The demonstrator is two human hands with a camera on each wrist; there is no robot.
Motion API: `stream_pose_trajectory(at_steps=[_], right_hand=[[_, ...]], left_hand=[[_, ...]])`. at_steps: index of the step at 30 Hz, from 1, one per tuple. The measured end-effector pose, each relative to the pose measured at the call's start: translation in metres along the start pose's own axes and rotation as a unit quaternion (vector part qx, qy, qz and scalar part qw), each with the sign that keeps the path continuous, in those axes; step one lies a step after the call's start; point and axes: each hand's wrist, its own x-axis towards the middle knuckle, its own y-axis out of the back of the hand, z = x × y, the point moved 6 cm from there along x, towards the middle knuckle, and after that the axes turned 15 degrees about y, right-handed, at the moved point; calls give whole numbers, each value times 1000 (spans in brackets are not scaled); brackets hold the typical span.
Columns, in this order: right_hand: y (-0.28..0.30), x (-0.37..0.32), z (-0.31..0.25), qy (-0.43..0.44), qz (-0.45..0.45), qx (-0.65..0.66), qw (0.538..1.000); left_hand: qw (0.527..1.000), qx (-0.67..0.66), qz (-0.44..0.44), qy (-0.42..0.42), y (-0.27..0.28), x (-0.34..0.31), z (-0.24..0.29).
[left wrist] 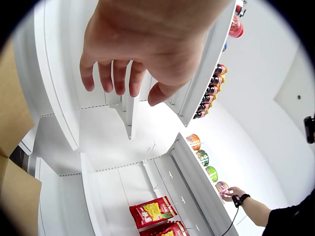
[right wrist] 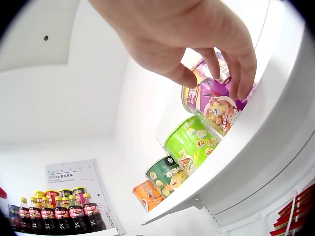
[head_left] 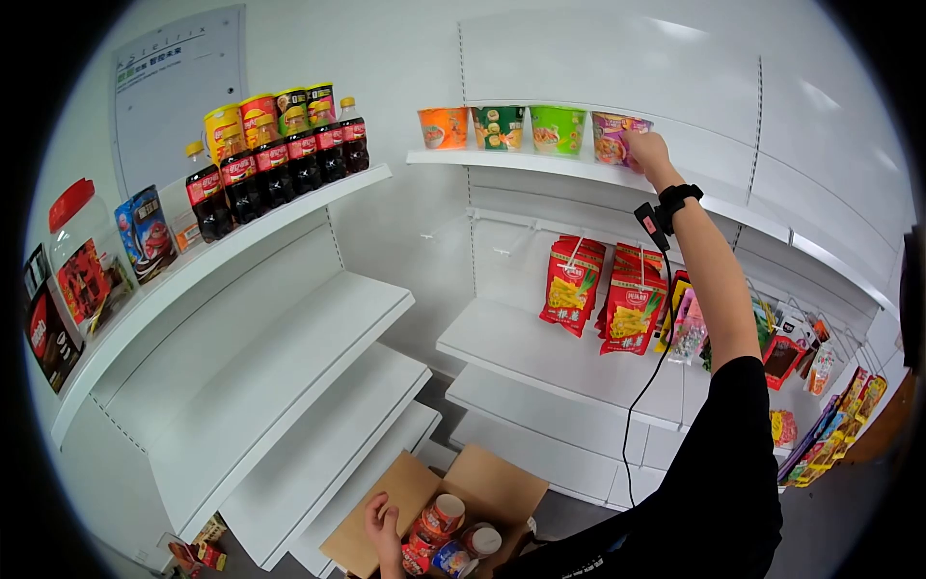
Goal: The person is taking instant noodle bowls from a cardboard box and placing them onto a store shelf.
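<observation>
My right hand point(head_left: 648, 154) is at a purple noodle cup point(head_left: 612, 138) on the upper right shelf, fingers curved round its side. In the right wrist view, thumb and fingertips touch the purple cup point(right wrist: 211, 101), which stands beside a green cup point(right wrist: 193, 142). Dark green point(head_left: 499, 127) and orange point(head_left: 443, 128) cups complete the row. The left hand point(head_left: 384, 526), holding nothing, is at the flap of an open cardboard box point(head_left: 494, 480) with red and blue cups inside. Its fingers hang loosely bent in the left wrist view point(left wrist: 142, 49).
Cola bottles point(head_left: 273, 166) and yellow-lidded cans stand on the upper left shelf point(head_left: 289, 206), beside a red-lidded jar point(head_left: 87, 256). Red snack bags point(head_left: 573, 282) hang below the cups. A cable point(head_left: 632, 415) runs down from my right wrist. Lower shelves project on both sides.
</observation>
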Motion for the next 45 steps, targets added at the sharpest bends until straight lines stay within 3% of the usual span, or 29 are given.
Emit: stream_pose_trajectory(at_steps=[10,14,19,22,26,32,34,36,40,45], right_hand=[[1,-6,3,-89,-43,51,994],[2,-12,-2,-42,18,65,997],[1,-15,-2,-22,16,76,997],[-10,-31,-8,-37,-39,135,989],[-42,-88,-27,-35,-104,226,968],[-95,-220,-52,-53,-292,288,910],[-110,-268,-51,-80,-336,283,895],[-130,-311,-42,-123,-377,295,869],[-160,-394,11,-202,-440,314,817],[-195,-512,78,-340,-483,370,717]], left_hand=[[1000,10,4,1,-2,-1,1],[1000,11,8,7,-3,-3,2],[1000,9,4,19,-2,-6,-4],[999,6,8,33,-1,-9,-7],[998,15,18,65,-1,-18,-4],[996,-3,27,81,14,-25,-36],[997,35,54,40,25,-28,-48],[993,49,79,65,30,-38,-44],[978,68,145,136,63,-52,-91],[958,109,193,180,90,-77,-144]])
